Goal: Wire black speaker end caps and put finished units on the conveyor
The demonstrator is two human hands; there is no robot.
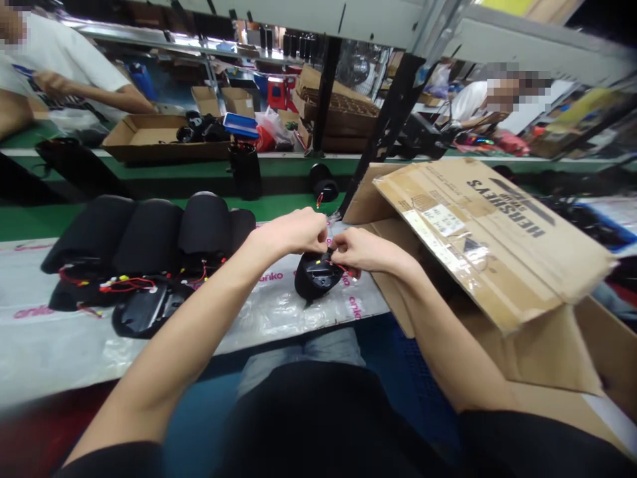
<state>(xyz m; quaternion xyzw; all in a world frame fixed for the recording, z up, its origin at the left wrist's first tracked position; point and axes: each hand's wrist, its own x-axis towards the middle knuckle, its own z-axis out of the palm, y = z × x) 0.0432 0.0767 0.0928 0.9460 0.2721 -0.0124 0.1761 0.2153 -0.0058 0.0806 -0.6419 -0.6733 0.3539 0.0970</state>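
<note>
A black cylindrical unit (316,279) lies on the plastic-covered table edge with its end panel facing me. My left hand (304,231) is at its top, fingers closed in a pinch; what they grip is too small to name. From the other side, my right hand (354,251) pinches at the red wires (348,269) by the unit's upper right edge. The fingertips of both hands nearly meet. Several more black cylinders (149,232) with red wires and small connectors lie to the left, one (144,311) with its end panel toward me.
An open cardboard box (497,245) stands close on the right. Beyond the hands, a small black cylinder (323,182) and a taller one (245,171) sit on the green surface (283,206). A shallow carton (149,136) is farther back. Two people work across the bench.
</note>
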